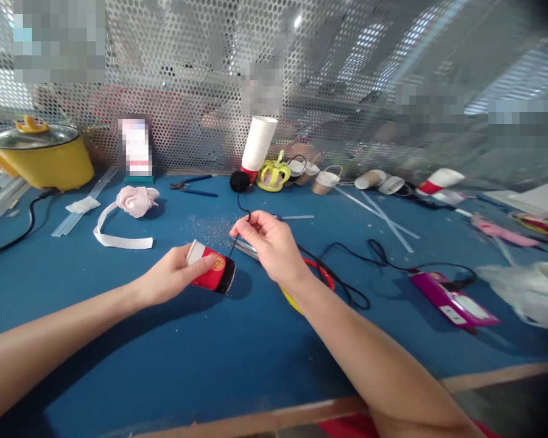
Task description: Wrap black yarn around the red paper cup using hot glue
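My left hand (pixel 176 274) is closed around a red and white paper cup (pixel 205 280) with a gold emblem, tilted on its side over the table. Black yarn (pixel 232 248) wraps the end of the cup that points right. Between the thumb and fingers of my right hand (pixel 267 240) a strand of that yarn is pinched, just above and right of the cup. From there the strand runs up to a black yarn ball (pixel 240 180) at the back. Scissors with red and yellow handles (pixel 319 271) lie partly hidden under my right forearm.
A yellow electric pot (pixel 50 158) stands back left, near a pale fabric ribbon roll (pixel 137 201) and blue-handled pliers (pixel 194 185). Stacked white cups (pixel 260 143) and small baskets (pixel 325 180) line the mesh. At right are a purple power strip (pixel 454 301), cords and a plastic bag (pixel 530 292).
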The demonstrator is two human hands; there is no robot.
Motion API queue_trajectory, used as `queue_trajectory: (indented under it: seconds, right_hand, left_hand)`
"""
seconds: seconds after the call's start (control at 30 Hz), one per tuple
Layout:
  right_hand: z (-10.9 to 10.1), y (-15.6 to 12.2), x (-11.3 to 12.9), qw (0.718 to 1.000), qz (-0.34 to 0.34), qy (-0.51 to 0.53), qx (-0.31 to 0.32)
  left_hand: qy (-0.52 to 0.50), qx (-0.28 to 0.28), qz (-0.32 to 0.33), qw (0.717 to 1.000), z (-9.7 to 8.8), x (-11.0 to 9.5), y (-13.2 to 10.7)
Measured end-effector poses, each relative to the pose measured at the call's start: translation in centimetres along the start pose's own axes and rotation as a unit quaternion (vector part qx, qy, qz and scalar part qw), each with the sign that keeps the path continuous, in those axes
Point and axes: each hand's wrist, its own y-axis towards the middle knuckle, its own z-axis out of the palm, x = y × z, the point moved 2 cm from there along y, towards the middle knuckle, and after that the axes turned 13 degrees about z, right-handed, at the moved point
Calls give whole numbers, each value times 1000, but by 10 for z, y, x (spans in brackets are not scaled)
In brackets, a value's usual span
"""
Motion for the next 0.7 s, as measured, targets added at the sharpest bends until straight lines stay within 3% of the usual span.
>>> queue_trajectory:
  seconds: [0.7]
  right_hand:
    - [6, 0, -8, 996, 39, -72, 38]
  left_hand:
    - [-60, -18, 56, 996, 4, -8, -11]
